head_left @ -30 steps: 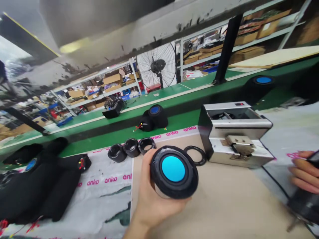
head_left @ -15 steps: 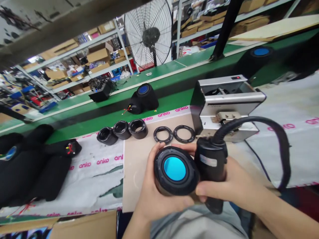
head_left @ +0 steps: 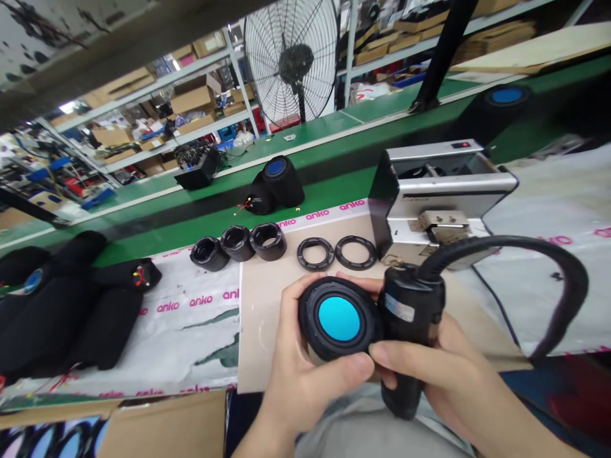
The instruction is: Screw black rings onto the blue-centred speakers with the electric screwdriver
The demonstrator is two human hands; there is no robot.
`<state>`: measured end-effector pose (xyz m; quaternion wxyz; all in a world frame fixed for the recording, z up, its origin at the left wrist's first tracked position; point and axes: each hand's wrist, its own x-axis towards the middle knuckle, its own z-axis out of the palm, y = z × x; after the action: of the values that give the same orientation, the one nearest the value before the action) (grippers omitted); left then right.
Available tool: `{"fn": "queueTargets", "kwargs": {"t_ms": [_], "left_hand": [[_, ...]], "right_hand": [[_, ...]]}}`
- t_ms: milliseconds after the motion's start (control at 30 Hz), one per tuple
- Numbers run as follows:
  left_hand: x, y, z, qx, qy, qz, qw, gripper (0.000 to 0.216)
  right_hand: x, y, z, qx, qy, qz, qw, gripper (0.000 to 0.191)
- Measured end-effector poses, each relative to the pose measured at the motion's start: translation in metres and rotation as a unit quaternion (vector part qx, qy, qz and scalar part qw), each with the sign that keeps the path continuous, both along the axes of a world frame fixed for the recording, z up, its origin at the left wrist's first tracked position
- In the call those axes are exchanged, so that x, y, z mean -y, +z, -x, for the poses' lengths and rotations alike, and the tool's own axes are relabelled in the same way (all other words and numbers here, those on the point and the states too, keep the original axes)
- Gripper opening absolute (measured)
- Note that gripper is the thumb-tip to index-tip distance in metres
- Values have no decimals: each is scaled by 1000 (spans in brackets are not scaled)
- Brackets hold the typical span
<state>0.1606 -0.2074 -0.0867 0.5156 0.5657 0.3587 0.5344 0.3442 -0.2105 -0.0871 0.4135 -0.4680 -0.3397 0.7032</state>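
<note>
Several black cylinders [head_left: 102, 331]: heaped at far left on a white sheet [head_left: 157, 343] printed "anko" in pink; one shows a blue disc, and red wires poke out of another.
Cardboard box [head_left: 165, 423]: at bottom left, below the heap, with round dark-rimmed pieces, some blue, showing inside.
Three short black sleeves [head_left: 237, 244]: in a row near the green bench surface [head_left: 329, 186], hollow, openings upward; the rightmost rests on the tan board [head_left: 260, 356].
Blue-topped black cylinder [head_left: 287, 186]: on the green surface behind the sleeves, touching a darker piece with red and yellow wires.
Wire-cage fan [head_left: 293, 60]: upright in the background, in front of stocked shelves.
Left hand [head_left: 305, 375]: clamped around the near and left sides of the speaker-like unit, thumb along its lower edge.
Two flat black rings [head_left: 316, 254]: side by side on the board, just beyond the hands.
Speaker-like unit [head_left: 340, 318]: held above the board, tilted, its bright blue disc and thick black rim facing the camera.
Corded black tool [head_left: 413, 305]: just right of the unit, white label on its body, thick cable looping off to the right.
Right hand [head_left: 449, 372]: closed around the tool, thumb reaching to the unit's lower right rim.
Silver metal machine [head_left: 442, 194]: behind the tool, open-topped, with a small red switch.
</note>
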Motion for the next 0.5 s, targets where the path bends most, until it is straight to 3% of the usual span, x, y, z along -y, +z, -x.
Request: {"fn": "queueTargets", "kwargs": {"t_ms": [100, 267, 400, 500], "left_hand": [[0, -3, 9, -54, -10, -25, 998, 81], [-16, 2, 30, -173, -6, -83, 981, 106], [-28, 13, 31, -172, -68, -103, 977, 98], [-33, 12, 25, -155, -76, -155, 973, 90]], "right_hand": [[2, 13, 6, -8, -19, 0, 1000, 87], [6, 30, 6, 33, -15, 10, 999, 107], [2, 19, -8, 96, 49, -41, 993, 83], [-7, 16, -14, 131, 47, -97, 986, 63]]}}
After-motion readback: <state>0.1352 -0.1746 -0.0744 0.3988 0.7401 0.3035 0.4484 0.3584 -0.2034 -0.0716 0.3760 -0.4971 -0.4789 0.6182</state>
